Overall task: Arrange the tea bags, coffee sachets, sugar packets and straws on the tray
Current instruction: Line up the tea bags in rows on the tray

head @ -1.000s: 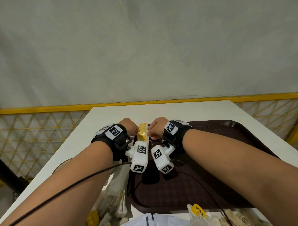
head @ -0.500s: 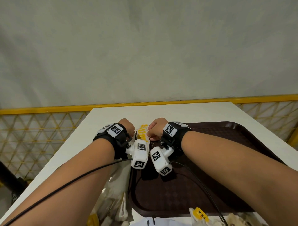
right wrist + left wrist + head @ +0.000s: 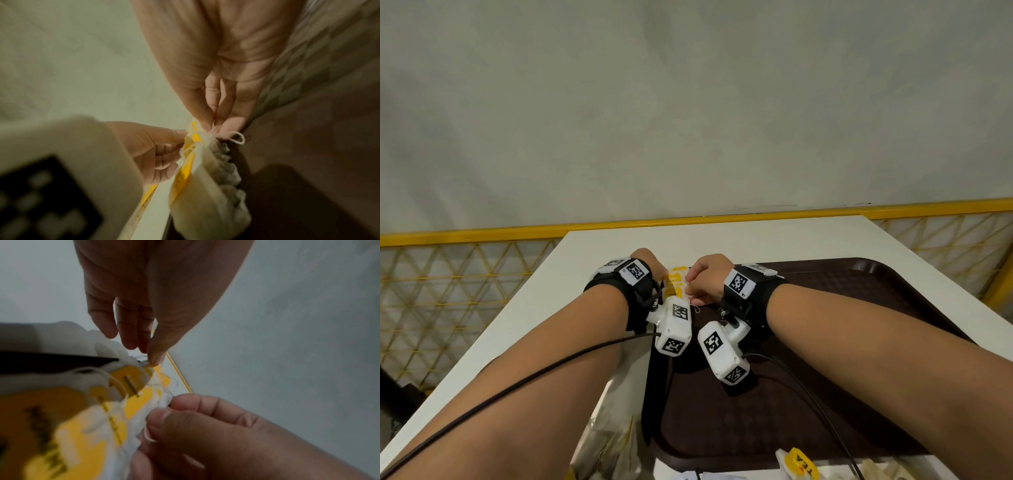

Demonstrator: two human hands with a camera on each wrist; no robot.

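1. Pinching from both sides, the left hand (image 3: 650,265) and right hand (image 3: 707,279) grip a bunch of tea bags (image 3: 676,286) with curled fingertips, at the tray's (image 3: 859,291) far-left corner.
2. Bags are soft white paper with crimped edges, yellow tags and thin looped string.
3. Tray is dark brown, diamond-textured, on the white counter (image 3: 722,240).

Yellow-tagged tea bags (image 3: 676,286), bunched, at tray (image 3: 859,284) corner

Bare forearms, black wrist straps (image 3: 619,291) on both, each carrying white camera housings (image 3: 674,325) stamped with black-and-white square markers, thin black cables (image 3: 517,383) trailing back.
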